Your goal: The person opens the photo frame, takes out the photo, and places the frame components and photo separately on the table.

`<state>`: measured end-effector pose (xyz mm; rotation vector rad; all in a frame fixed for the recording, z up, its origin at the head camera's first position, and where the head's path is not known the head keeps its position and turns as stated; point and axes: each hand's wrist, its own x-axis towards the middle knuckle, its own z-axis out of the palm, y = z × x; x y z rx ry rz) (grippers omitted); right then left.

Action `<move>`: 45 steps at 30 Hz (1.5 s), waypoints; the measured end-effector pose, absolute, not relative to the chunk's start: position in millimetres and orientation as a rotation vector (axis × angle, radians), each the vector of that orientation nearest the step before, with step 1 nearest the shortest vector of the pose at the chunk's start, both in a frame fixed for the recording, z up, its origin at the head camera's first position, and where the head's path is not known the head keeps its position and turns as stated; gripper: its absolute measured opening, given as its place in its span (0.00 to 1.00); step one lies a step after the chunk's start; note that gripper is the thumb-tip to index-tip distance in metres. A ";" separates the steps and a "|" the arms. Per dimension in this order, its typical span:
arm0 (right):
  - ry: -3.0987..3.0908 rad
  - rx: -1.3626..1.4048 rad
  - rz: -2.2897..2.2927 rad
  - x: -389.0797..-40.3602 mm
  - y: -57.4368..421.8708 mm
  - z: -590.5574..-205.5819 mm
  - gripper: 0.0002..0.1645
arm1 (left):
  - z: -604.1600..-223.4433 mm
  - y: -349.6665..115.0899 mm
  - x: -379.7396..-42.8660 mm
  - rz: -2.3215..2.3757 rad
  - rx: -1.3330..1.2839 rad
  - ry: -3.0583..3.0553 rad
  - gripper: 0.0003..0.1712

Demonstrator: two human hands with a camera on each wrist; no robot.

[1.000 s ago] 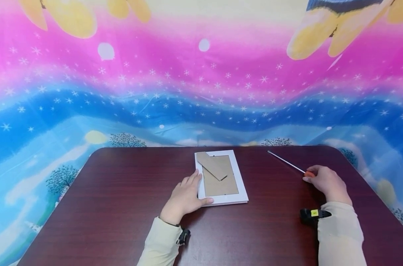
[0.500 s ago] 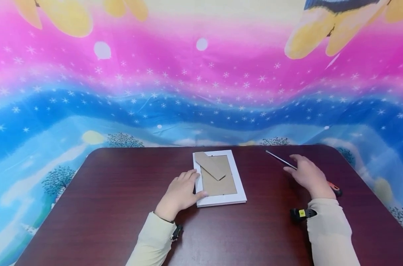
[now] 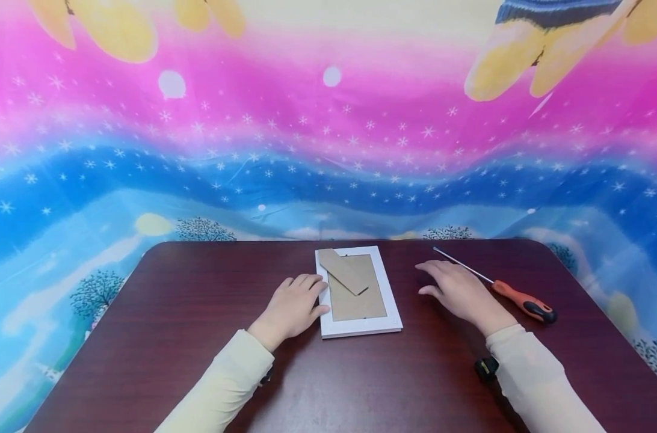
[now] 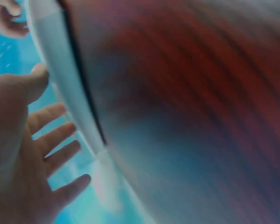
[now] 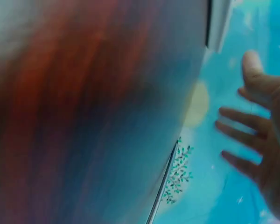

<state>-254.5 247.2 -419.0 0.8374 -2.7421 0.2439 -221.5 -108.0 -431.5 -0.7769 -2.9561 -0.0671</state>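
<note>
A white picture frame (image 3: 390, 300) lies back side up on the table, its brown backing board (image 3: 369, 310) showing. Slantwise across that board lies a brown stand leg (image 3: 345, 273). At the frame's left edge is my left hand (image 3: 290, 310), fingers spread and fingertips right at the border. My right hand (image 3: 461, 291) hovers between the frame and a screwdriver (image 3: 523, 300), holding nothing, its fingers extended. The screwdriver has an orange and black handle and a thin metal shaft (image 5: 161, 189). In the left wrist view the frame's edge (image 4: 67, 60) runs past my spread fingers.
The dark red-brown table (image 3: 198, 288) has rounded far corners. Behind it hangs a colourful printed cloth (image 3: 285, 138) with snowflakes and trees. Both wrists carry black straps, the right one with a camera (image 3: 487, 368).
My right hand has let go of the screwdriver, leaving it on the table, and has moved left toward the frame. My left hand has eased slightly back at the frame's left edge.
</note>
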 end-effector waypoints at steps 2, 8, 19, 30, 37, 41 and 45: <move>-2.663 0.928 0.214 -252.8 242.3 -420.7 0.29 | -433.7 -111.6 -222.8 -0.050 -0.814 -2.927 0.30; -2.587 1.082 0.193 -241.3 225.1 -423.2 0.28 | -435.1 -123.7 -225.2 -0.084 -0.995 -2.887 0.36; -2.570 1.297 0.137 -222.7 202.2 -422.0 0.38 | -427.0 -132.6 -218.6 -0.096 -1.244 -2.894 0.52; -2.698 1.344 0.093 -219.4 193.3 -411.6 0.39 | -424.6 -122.0 -215.0 -0.047 -1.262 -2.881 0.49; -2.688 1.384 0.021 -223.4 192.9 -409.6 0.39 | -423.4 -116.9 -213.5 -0.061 -1.253 -2.862 0.48; -2.647 1.402 -0.022 -226.7 190.5 -410.8 0.41 | -425.2 -114.0 -215.2 -0.047 -1.260 -2.821 0.47; -2.624 1.402 -0.062 -228.2 186.9 -413.2 0.46 | -426.9 -112.6 -216.6 -0.018 -1.252 -2.787 0.47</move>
